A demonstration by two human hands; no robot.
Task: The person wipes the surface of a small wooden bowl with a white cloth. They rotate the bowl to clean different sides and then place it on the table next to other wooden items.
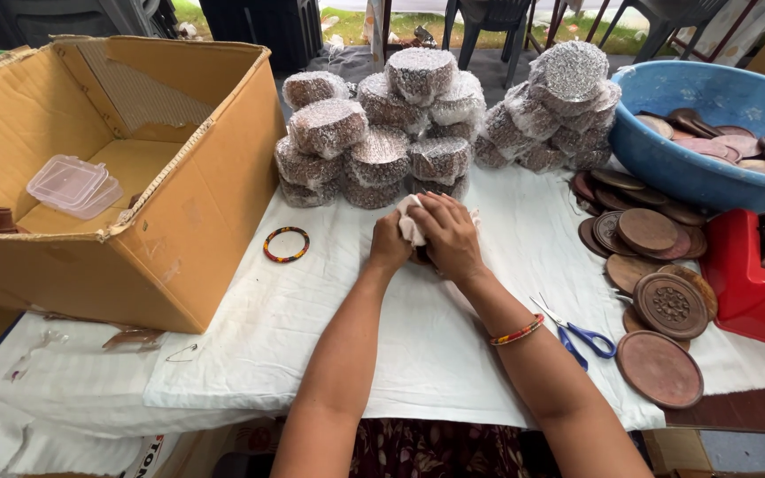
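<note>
Wrapping is the step judged to be in hand: a white sheet of soft packing wrap [411,223] is folded over a dark round disc [421,258], which is almost hidden and lies on the white cloth-covered table [329,354] just in front of the pile of bubble-wrapped round bundles [374,133]. The left hand [389,245] is closed against the near-left edge of the disc, fingers curled under; the right hand [450,239] is laid flat over the top, pressing the wrap down. Whether any fingers pinch the sheet cannot be told.

For a neat result, the wrap is best kept taut by the pressing hand while the loose corner is tucked beneath, so that no wood is left bare. The blue-handled scissors [577,335] and the red tape dispenser [754,274] lie to the right of the pile, near the loose carved wooden discs [657,292]. The open cardboard box [117,168] stands to the left of the pile.
</note>
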